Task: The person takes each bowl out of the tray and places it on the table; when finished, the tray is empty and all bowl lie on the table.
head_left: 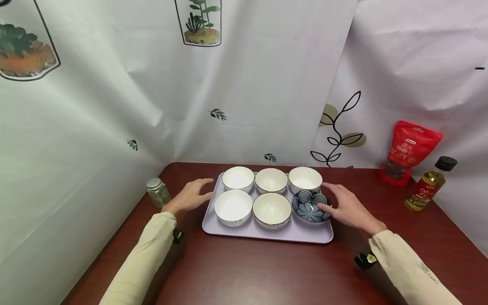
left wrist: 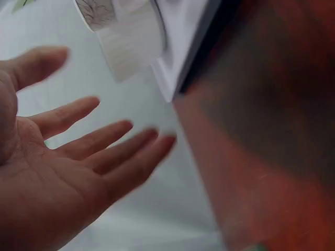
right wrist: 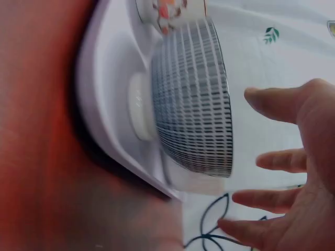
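Observation:
A dark blue patterned bowl (head_left: 310,213) sits at the near right corner of a pale lilac tray (head_left: 263,236). Over its right rim reaches my right hand (head_left: 350,208), fingers spread. In the right wrist view that hand (right wrist: 309,178) stands apart from the bowl's checked outer wall (right wrist: 193,99). Several white and cream bowls, such as the near left one (head_left: 233,207) and the near middle one (head_left: 272,209), share the tray in two rows. Beside the tray's left edge my left hand (head_left: 192,196) hovers with loosely extended fingers; the left wrist view shows its palm (left wrist: 63,167) holding nothing.
A glass jar with a silver lid (head_left: 158,192) stands at the table's left edge. At the back right are a red snack pouch (head_left: 409,150) and an oil bottle with a black cap (head_left: 431,184). Printed white cloth hangs behind the dark red-brown table (head_left: 259,271).

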A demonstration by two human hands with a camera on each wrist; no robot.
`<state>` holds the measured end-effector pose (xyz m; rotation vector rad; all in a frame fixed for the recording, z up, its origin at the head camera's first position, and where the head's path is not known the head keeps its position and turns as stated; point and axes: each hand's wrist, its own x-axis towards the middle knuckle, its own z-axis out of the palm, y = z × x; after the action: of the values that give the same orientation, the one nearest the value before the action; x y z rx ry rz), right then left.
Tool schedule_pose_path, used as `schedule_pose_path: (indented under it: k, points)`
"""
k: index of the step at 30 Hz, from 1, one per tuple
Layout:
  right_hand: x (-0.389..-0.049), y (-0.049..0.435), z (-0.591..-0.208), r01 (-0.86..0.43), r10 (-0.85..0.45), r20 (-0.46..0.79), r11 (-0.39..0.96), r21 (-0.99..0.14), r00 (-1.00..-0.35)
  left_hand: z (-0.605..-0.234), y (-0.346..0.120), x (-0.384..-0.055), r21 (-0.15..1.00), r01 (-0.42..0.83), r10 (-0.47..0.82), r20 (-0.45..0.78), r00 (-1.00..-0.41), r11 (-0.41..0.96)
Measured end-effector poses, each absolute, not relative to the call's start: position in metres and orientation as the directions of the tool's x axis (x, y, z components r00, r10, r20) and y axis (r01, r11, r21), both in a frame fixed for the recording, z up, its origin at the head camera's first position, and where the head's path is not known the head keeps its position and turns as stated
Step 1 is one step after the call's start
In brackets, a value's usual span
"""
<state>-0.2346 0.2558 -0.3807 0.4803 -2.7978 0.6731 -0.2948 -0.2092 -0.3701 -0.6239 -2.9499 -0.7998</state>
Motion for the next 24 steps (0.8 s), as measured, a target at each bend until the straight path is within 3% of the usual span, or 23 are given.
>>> schedule_pose_path:
  k: [5, 8, 16, 24]
  points:
    - [-0.227, 0.259, -0.388, -0.369, -0.235, 0.307, 0.771, -0.518, -0.922, -0.384, -0.220, -0.298, 0.660, 0.308, 0.410, 0.000, -0.912, 0.685]
    - [-0.227, 0.259, -0.391, -0.340, -0.226, 0.261, 0.738, -0.583, -0.938, -0.388, -0.224, -0.297, 0.701, 0.270, 0.434, -0.061, -0.899, 0.660]
    - [-0.237, 0.263, -0.400, -0.114, -0.236, -0.012, 0.514, -0.850, -0.972, -0.395, -0.225, -0.294, 0.657, 0.251, 0.426, -0.118, -0.897, 0.711]
    - [-0.238, 0.271, -0.400, -0.016, -0.225, -0.060, 0.322, -0.947, -0.973, -0.396, -0.217, -0.299, 0.620, 0.253, 0.400, -0.109, -0.910, 0.743]
